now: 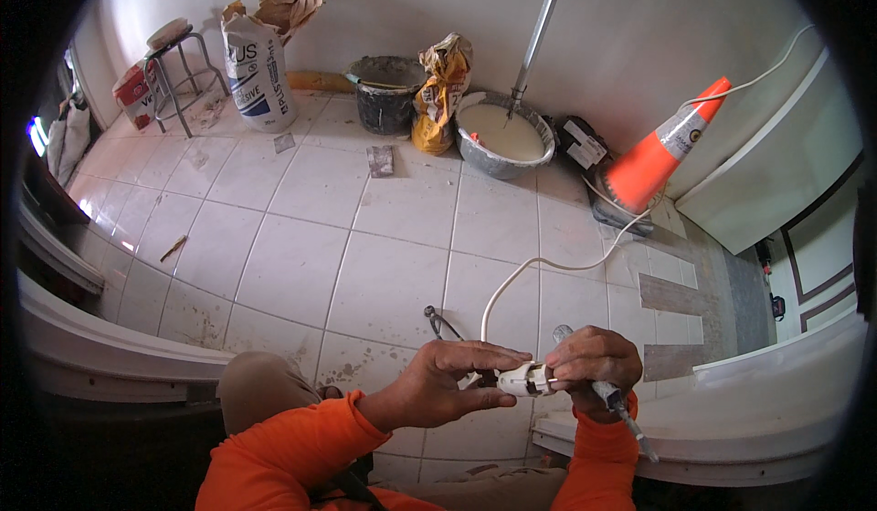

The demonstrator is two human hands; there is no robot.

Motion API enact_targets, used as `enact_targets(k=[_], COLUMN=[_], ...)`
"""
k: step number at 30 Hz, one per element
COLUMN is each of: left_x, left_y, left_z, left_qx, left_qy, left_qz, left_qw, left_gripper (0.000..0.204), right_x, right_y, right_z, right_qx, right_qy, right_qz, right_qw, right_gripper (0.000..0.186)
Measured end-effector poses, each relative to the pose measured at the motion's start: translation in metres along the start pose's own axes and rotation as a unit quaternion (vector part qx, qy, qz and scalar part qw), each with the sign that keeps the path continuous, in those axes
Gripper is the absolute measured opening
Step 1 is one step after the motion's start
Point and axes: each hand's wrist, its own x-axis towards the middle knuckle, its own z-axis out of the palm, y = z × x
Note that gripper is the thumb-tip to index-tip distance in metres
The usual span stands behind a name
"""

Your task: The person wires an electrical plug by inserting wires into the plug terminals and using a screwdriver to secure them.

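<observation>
A small white electrical connector (pixel 523 380), like a plug or socket end, sits between my two hands. Fingers and thumb of my left hand (pixel 438 380) are closed round its left side. From the other side, the fingertips of my right hand (pixel 596 362) pinch its end, where a dark gap shows in the white body. A slim tool with a greyish handle (pixel 627 422) is tucked in my right palm, pointing down and right; its kind is unclear. The white cord (pixel 534 263) runs up from behind my left fingers toward the orange traffic cone (pixel 650 159).
Along the wall stand a stool (pixel 187 77), a white paper sack (pixel 258 82), a black bucket (pixel 384 109), a yellow sack (pixel 440 100) and a tub of pale liquid (pixel 505 141) with a metal rod. Dark pliers-like handles (pixel 438 321) lie on the tiled floor (pixel 301 255).
</observation>
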Motion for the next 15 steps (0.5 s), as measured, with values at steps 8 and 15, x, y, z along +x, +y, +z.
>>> enact_targets(k=[8,15], left_x=[0.0013,0.0016], left_y=[0.0081,0.0096], left_z=[0.0002,0.0003], left_qx=[0.029,0.035], left_qy=[-0.010,-0.009], left_qz=[-0.004,-0.004], left_qw=[1.000,0.999], left_gripper=[0.038,0.037], right_x=[-0.0008,-0.0001], right_y=[-0.0047,-0.0063], right_z=[-0.0012,-0.0014], right_qx=[-0.003,-0.014], right_qy=[0.005,0.010], right_qz=[0.002,0.002], right_qw=[1.000,1.000], right_gripper=[0.018,0.019])
